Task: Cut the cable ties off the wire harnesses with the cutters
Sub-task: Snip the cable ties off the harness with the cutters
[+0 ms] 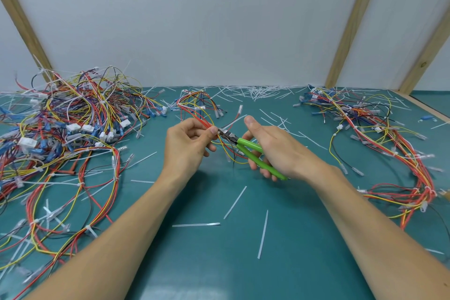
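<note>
Green mat (219, 263), cutters (253, 153) in right hand (275, 146)

Position: on the person's head — only one view.
Direction: forward and down, over the green table (219, 263) toward the white wall (194, 19).
Closeness: near — both forearms fill the bottom.

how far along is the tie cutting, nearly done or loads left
Partly done. Cut white tie strips litter the green mat, and a harness pile lies at right. In hand: left hand pinches a harness while right hand holds the green cutters at it. The big tangled pile at left still shows ties.
</note>
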A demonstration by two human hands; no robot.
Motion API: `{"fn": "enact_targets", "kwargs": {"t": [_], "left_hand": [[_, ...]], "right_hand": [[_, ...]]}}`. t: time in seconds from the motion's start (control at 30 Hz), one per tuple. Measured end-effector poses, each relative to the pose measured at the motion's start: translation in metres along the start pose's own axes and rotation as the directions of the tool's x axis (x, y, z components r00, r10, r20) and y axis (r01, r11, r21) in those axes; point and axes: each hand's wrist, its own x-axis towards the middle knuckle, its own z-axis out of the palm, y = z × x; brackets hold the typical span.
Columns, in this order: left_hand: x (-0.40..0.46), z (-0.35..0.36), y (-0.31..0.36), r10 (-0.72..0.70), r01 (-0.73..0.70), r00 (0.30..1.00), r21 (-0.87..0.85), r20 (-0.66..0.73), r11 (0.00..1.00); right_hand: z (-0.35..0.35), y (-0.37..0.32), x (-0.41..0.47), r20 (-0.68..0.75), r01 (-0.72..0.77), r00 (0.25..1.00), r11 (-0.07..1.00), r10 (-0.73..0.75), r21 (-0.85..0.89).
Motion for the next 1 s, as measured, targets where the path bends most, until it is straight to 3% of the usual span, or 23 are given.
{"fn": "enact_targets", "kwargs": {"t": [0.77, 0.87, 1.0], "left_hand": [[0.000, 0.000, 0.002, -0.011, 0.011, 1.000, -0.019, -0.008, 1.000], [0.000, 0.000, 0.003, -0.030, 0.028, 0.999, -0.056, -0.027, 0.998], [0.000, -0.001, 0.005, -0.059, 0.054, 0.997, -0.080, -0.050, 0.995]], "right_hand": [[-0.004, 0.004, 0.006, -0.036, -0.006, 0.999, 0.998, 0.008, 0.066], [-0.005, 0.005, 0.009, -0.115, 0.015, 0.993, 0.988, 0.003, 0.153], [-0.012, 0.007, 0.017, -0.351, 0.066, 0.936, 0.953, 0.044, 0.297]]}}
